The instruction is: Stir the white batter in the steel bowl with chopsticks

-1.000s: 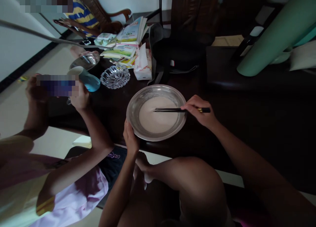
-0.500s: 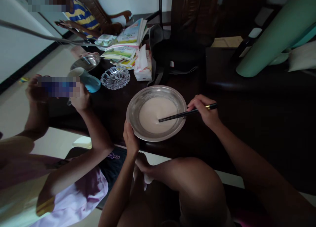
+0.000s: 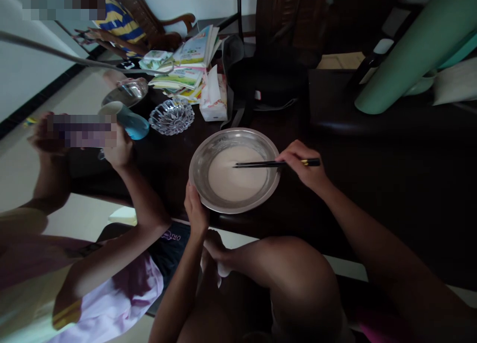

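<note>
A wide metal bowl (image 3: 201, 176) stands on the dark table, holding a pale, creamy liquid (image 3: 234, 181). My left hand (image 3: 196, 211) grips the bowl's near left rim, its fingertips against the outer wall. In my right hand (image 3: 303, 169), to the right of the bowl, is a pair of black chopsticks (image 3: 257, 164) with gold bands. They reach over the right rim, nearly level, and their tips dip into the liquid near its middle.
Left of the bowl are a cut-glass dish (image 3: 172, 117), a blue cup (image 3: 136, 127) and another metal bowl (image 3: 128, 92). Behind are a tissue box (image 3: 214, 102), stacked booklets (image 3: 194, 49) and a black bag (image 3: 268, 82). A person's hands (image 3: 121, 146) hold a blurred device at left. A green cylinder (image 3: 398, 59) leans at right.
The chopstick tips have swung away from me and slightly left through the liquid, and my right hand has moved a little up and left. My left hand stays on the rim.
</note>
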`<control>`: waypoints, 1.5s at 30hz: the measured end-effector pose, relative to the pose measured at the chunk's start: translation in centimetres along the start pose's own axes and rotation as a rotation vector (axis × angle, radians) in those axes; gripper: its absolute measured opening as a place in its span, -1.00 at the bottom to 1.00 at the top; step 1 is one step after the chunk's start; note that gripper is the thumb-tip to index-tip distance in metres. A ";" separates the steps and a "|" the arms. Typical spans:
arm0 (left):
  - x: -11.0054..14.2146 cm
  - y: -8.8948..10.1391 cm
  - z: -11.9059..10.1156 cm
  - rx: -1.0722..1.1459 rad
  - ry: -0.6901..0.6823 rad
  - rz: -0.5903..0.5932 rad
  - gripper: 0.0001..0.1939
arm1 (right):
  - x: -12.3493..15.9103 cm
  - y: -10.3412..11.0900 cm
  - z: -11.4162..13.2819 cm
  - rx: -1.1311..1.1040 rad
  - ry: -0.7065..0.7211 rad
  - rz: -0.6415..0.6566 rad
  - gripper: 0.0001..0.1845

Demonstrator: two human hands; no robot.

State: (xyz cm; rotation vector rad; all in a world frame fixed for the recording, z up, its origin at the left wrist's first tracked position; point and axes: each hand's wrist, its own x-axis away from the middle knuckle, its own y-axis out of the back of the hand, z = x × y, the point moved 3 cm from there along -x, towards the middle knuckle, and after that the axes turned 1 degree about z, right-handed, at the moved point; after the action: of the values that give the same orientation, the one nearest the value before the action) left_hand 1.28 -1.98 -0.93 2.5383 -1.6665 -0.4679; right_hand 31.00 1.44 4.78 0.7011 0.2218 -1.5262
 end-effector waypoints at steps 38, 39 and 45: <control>0.0 0.0 -0.1 -0.006 0.012 0.000 -0.40 | 0.0 -0.3 0.1 0.026 -0.005 0.066 -0.66; 0.0 0.0 -0.1 -0.006 0.008 0.002 -0.41 | 0.0 -0.1 0.1 0.024 -0.007 0.013 -0.65; 0.0 0.0 -0.2 -0.019 0.015 0.001 -0.40 | 0.2 -0.3 0.0 -0.031 -0.009 0.042 -0.64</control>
State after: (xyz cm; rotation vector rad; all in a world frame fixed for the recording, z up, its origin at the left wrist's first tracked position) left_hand 1.36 -2.01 -0.80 2.5212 -1.6505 -0.4615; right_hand 30.78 1.32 4.56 0.6702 0.2222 -1.4831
